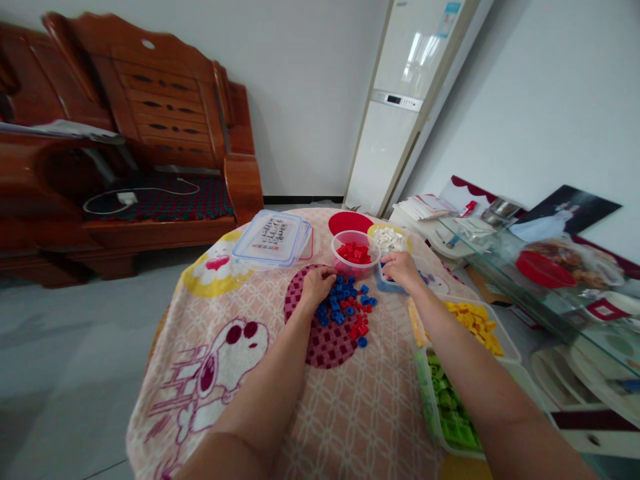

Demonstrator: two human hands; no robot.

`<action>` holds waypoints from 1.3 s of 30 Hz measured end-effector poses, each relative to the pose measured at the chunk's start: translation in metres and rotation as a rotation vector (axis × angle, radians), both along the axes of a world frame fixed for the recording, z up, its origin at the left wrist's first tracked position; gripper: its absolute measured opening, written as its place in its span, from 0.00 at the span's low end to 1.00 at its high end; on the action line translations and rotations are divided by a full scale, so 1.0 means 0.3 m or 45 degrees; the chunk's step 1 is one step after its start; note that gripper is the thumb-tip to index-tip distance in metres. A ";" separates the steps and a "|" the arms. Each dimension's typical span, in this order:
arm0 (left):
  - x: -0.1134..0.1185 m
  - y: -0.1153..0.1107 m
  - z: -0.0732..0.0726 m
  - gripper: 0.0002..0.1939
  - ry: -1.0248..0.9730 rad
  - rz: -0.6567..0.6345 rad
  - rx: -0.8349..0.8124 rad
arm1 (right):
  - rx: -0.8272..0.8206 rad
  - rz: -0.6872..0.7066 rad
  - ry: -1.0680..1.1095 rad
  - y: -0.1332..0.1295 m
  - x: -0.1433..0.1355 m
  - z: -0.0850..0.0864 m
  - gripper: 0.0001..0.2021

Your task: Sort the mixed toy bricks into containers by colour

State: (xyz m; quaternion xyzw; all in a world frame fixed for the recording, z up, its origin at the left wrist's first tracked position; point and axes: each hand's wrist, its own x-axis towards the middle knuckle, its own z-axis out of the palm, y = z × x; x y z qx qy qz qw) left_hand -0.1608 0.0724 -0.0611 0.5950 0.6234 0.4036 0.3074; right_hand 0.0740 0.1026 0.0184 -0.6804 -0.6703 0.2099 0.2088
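Blue pieces (341, 294), finer shapes unclear

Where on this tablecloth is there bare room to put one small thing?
The tablecloth is bare between the left forearm and right forearm, nearer than the loose pieces. Another free patch lies left of the left forearm, nearer than the stacked lids. Crowded: around the clear bowl, and at right, by the green pieces and yellow pieces.
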 end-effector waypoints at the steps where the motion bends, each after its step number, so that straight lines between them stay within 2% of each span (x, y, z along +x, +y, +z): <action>1: 0.001 0.000 0.002 0.12 -0.002 0.002 0.001 | -0.013 -0.014 0.041 -0.003 -0.006 0.002 0.21; 5: 0.004 -0.006 0.010 0.12 0.007 -0.001 -0.001 | 0.003 -0.080 0.033 -0.026 -0.021 0.036 0.20; 8: 0.005 -0.009 0.012 0.13 -0.007 -0.005 -0.024 | 0.185 -0.104 0.035 -0.083 -0.025 0.063 0.18; 10: 0.006 -0.010 0.010 0.13 -0.007 -0.007 -0.029 | 0.298 -0.119 0.129 -0.144 -0.032 0.059 0.19; 13: 0.006 -0.008 0.003 0.12 0.019 0.006 -0.006 | 0.240 -0.204 0.223 -0.244 -0.055 0.008 0.22; 17: 0.004 -0.006 -0.007 0.13 0.028 -0.002 0.005 | 0.118 -0.248 -0.183 -0.323 -0.101 -0.085 0.16; 22: 0.003 -0.001 -0.014 0.13 0.044 -0.013 0.001 | -0.037 -0.140 -0.428 -0.320 -0.135 -0.130 0.15; 28: 0.000 -0.001 -0.013 0.13 0.099 -0.013 0.012 | -0.017 -0.136 -0.402 -0.299 -0.096 -0.102 0.12; 31: 0.000 -0.001 -0.015 0.13 0.122 -0.010 0.014 | 0.121 -0.219 -0.298 -0.275 -0.079 -0.082 0.11; 33: 0.001 -0.002 -0.018 0.13 0.127 -0.004 0.014 | 0.256 -0.340 -0.160 -0.245 -0.075 -0.080 0.10; 37: 0.000 -0.003 -0.020 0.13 0.122 0.004 0.033 | 0.606 -0.675 0.353 -0.184 -0.071 -0.116 0.20; 39: -0.001 -0.004 -0.016 0.12 0.115 0.009 0.044 | 0.707 -0.729 0.627 -0.174 -0.070 -0.139 0.24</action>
